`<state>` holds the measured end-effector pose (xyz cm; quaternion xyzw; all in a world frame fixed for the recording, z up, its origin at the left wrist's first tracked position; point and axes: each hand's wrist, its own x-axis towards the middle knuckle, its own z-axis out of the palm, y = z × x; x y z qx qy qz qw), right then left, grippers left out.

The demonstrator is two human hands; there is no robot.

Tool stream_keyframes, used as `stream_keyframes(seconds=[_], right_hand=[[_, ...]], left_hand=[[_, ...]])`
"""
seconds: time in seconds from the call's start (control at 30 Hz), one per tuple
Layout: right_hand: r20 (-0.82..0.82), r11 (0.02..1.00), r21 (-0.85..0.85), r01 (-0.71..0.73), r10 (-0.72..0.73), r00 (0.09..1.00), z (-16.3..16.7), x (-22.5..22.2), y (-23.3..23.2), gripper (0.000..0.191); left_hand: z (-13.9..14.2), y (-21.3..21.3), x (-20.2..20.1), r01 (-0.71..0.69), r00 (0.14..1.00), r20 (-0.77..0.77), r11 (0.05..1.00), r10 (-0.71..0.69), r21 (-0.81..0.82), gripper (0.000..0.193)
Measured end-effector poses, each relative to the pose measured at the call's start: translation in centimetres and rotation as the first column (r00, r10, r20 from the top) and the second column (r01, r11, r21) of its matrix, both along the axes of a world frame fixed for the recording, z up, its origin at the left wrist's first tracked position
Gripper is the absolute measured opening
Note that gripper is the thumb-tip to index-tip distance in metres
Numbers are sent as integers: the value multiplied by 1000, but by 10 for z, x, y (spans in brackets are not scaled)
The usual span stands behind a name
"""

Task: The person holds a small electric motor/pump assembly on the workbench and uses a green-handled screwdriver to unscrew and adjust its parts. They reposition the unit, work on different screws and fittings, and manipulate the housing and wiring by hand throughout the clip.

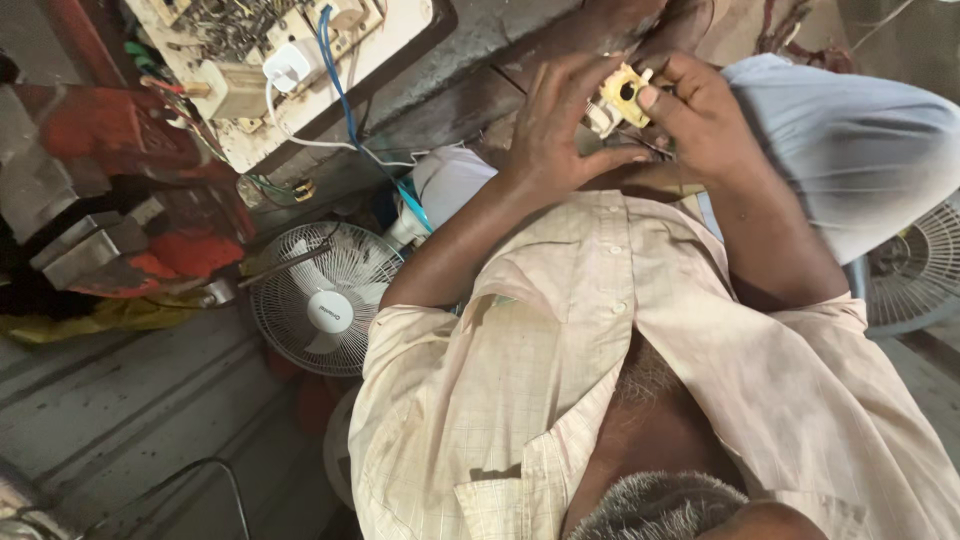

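Both hands are raised in front of my chest around a small cream-yellow plastic part (622,97) with a round hole and a white piece on its lower side. My left hand (556,125) cups it from the left with fingers spread along it. My right hand (703,112) grips it from the right, thumb pressed on its face. A thin dark wire or tool runs under the part, between the two hands. My pale checked shirt (560,380) fills the lower middle of the view.
A white table fan (325,300) lies left of my arm, and a second fan (920,265) sits at the right edge. At top left is a white board (300,110) with screws, a white charger (290,62) and a blue cable (340,90). Red metal machinery (120,150) stands far left.
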<state>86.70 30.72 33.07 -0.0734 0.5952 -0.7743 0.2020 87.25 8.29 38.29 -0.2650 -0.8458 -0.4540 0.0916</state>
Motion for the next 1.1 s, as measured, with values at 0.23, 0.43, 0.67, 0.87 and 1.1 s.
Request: stream_keyframes(seconds=[0.23,0.43,0.67,0.87,1.1], right_hand=[[-123,996,84,-24,34,992,8,3,-14,40],[-191,983,165,-83,114,975,18,3,-29,42],[-243,969,200,-146,193,951,21,1,-42,38],[-242,966,195,-167,213,947,32,2,-55,44],[-437,909,400,-118,302,847,42,0,-59,40]], left_hand=[[-31,-45,19,33,880,369,813,-299,581,59],[-70,-59,30,-101,725,481,615,-492,782,59],[-92,-79,29,-112,631,489,552,-603,826,59],[-102,-84,30,-77,623,425,489,-657,869,58],[-113,-85,35,-56,631,413,493,-656,868,60]])
